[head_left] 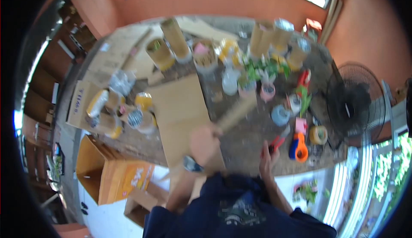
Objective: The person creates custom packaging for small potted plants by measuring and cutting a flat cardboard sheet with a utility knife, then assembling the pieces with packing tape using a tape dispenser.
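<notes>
In the middle of the frame, the left hand [204, 144], blurred, has its fingers closed on the lower end of a narrow cardboard strip [238, 112], which slants up and to the right above the dark tabletop [234, 148]. A dark wristband [192, 164] circles that arm, and a broad cardboard sheet [180, 103] lies left of the hand, stretching toward the upper centre. Right of centre, low in the frame, the right hand [268, 160] grasps what look like red-handled scissors [279, 142], their tips pointing up and right; whether the blades are parted cannot be told. Just right of them lie an orange-and-blue tape dispenser [299, 147] and a tape roll [318, 135]. Green leaves [257, 71] spread at upper right of centre, while a tall cardboard tube [174, 36] stands at upper centre-left. A black fan [354, 103] occupies the right side, and an open orange carton [118, 175] sits lower left.
</notes>
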`<state>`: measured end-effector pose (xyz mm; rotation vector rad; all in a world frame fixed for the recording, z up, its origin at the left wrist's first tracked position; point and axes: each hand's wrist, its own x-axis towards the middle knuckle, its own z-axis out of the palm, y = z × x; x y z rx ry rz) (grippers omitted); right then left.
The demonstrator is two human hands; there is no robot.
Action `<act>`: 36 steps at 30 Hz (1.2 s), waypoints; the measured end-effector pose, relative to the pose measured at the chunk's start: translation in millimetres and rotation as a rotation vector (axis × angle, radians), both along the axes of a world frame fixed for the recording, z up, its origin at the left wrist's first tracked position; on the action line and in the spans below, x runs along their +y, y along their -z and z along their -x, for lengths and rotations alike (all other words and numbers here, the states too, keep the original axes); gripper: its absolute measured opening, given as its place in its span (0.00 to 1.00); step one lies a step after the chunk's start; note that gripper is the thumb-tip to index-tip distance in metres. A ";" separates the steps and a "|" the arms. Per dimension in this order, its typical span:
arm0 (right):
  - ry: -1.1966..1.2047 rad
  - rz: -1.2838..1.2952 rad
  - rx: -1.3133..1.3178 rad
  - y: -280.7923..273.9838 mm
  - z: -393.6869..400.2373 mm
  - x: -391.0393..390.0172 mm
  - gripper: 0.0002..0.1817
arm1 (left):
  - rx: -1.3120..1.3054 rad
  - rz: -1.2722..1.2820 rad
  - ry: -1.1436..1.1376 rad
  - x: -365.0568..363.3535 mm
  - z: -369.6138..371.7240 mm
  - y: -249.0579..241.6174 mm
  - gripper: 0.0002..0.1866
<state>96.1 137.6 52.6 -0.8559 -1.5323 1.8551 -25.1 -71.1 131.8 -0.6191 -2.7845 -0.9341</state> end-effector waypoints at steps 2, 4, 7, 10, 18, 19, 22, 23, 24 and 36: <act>-0.141 -0.082 -0.016 -2.7 -8.6 8.6 0.16 | 0.008 -0.211 -0.193 -25.5 11.7 -51.7 0.11; -0.216 -0.052 -0.111 -5.9 -11.8 6.9 0.17 | -0.102 -0.634 -0.306 -50.9 6.1 -82.5 0.12; -0.293 -0.107 -0.129 3.5 -8.3 2.8 0.19 | 0.077 -1.305 -0.481 -39.1 -5.0 -92.9 0.11; -0.307 0.031 -0.142 12.0 -7.2 -8.3 0.17 | -0.238 -1.396 -0.569 -53.2 -19.2 -27.8 0.08; -0.203 -0.334 -0.398 36.3 -1.8 -1.7 0.22 | -1.085 -1.587 -0.714 -29.0 -97.7 182.3 0.04; -0.277 -0.421 -0.452 52.6 -4.3 4.4 0.21 | -1.214 -1.555 -0.699 -31.3 -104.5 200.2 0.05; -0.417 -0.519 -0.551 88.6 -5.8 5.6 0.20 | -1.388 -1.305 -0.529 -36.3 -94.9 218.3 0.06; -0.460 -0.621 -0.549 103.8 -8.0 8.0 0.20 | -1.435 -1.278 -0.506 -41.9 -101.7 249.7 0.08; -0.488 -0.725 -0.543 113.1 -7.2 16.6 0.21 | -1.550 -1.277 -0.446 -39.0 -100.8 246.6 0.09; -0.548 -0.878 -0.469 122.5 -1.0 35.1 0.21 | -0.571 -0.062 0.265 -27.9 -65.4 151.1 0.41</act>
